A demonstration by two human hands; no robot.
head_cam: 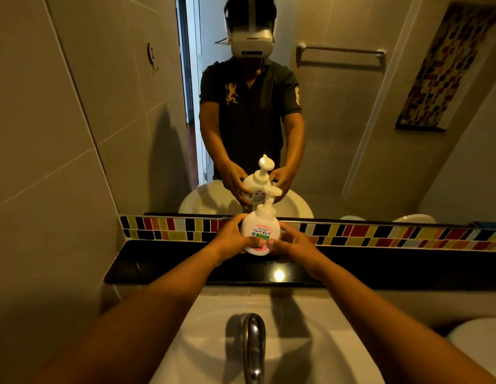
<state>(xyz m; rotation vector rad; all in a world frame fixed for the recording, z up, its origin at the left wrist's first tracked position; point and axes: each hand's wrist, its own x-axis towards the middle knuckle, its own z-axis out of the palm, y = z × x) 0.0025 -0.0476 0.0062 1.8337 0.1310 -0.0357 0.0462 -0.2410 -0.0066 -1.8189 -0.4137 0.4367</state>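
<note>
A white pump bottle of hand soap [259,228] with a pink base and a blue and green label stands upright over the black shelf [158,261] behind the basin. My left hand [232,236] grips its left side, fingers curled round the front. My right hand [289,239] grips its right side. Whether the bottle's base touches the shelf is hidden by my fingers. The pump head [273,194] points up and to the right.
A white basin [310,328] with a chrome tap [252,345] lies below my arms. A coloured tile strip [379,235] and a large mirror [352,134] rise behind the shelf, reflecting me and the bottle. Beige tiled wall [47,162] stands on the left.
</note>
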